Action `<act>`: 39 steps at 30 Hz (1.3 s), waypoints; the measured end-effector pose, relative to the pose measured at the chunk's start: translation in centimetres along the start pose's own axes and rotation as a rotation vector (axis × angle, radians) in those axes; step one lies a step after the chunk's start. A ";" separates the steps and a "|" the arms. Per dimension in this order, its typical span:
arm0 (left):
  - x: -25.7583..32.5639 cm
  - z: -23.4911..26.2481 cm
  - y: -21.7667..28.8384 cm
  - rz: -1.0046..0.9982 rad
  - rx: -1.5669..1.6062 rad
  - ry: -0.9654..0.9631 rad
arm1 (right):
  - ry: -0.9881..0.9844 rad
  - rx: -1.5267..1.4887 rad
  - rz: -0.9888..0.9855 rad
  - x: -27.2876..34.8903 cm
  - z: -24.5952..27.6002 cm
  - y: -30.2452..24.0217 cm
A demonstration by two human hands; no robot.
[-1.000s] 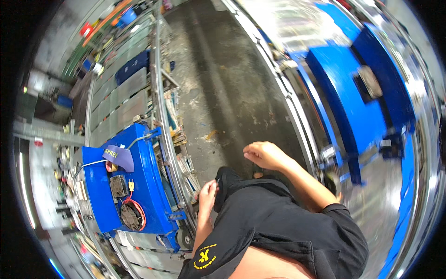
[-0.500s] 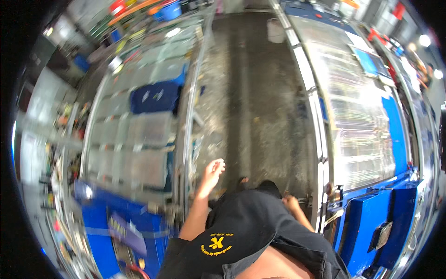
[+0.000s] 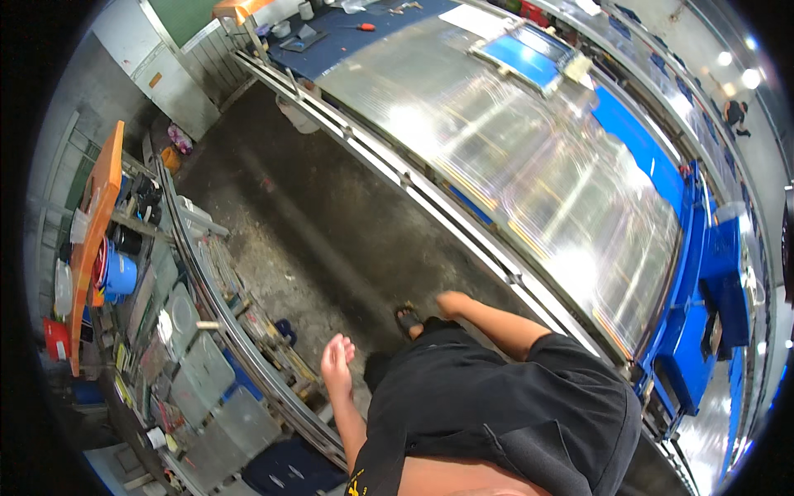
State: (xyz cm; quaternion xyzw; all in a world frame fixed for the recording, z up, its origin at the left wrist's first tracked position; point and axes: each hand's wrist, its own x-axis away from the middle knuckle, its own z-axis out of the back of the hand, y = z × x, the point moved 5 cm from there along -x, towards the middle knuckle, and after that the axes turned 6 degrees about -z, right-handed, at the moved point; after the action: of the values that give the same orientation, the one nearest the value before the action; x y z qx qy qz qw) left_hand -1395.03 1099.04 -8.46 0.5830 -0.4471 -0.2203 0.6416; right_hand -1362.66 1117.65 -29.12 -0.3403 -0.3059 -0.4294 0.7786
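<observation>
My left hand [image 3: 337, 360] hangs over the aisle floor beside the left-hand rail, its fingers loosely bent and a little apart, with nothing in it. Close to the long metal edge of the right-hand table [image 3: 430, 192], my right hand [image 3: 452, 304] hangs at the end of a bent forearm. Its back faces up, so its fingers are mostly hidden. Neither hand touches a table. Below my right hand a sandalled foot [image 3: 408, 321] shows on the floor.
A blue-meshed frame [image 3: 529, 56] lies on the shiny right table; a red-handled tool [image 3: 365, 27] rests on its dark far end. On the left are an orange shelf [image 3: 98, 240], a blue bucket [image 3: 121, 273] and a navy cloth [image 3: 291, 473]. A whitish bucket [image 3: 296, 114] stands under the right table.
My view has swung to the right, with the aisle now slanting toward the upper left. My right forearm has come forward and shows more fully; my left hand stays empty.
</observation>
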 end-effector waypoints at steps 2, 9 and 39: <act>-3.2 5.2 0.9 0.080 0.078 0.090 | 0.429 -0.187 0.245 -4.3 18.1 -11.5; -27.4 16.2 7.9 0.060 0.219 0.374 | 0.751 -0.658 0.329 -24.2 53.3 -28.5; -147.2 48.3 43.2 0.246 0.136 0.654 | 0.520 -1.005 0.465 -103.3 138.3 -72.5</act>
State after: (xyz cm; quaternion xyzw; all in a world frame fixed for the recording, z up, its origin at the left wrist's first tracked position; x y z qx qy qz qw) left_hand -1519.55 1200.43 -18.12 0.6058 -0.2987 0.0869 0.7323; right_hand -1497.58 1245.89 -8.78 -0.6081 0.2164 -0.4089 0.6451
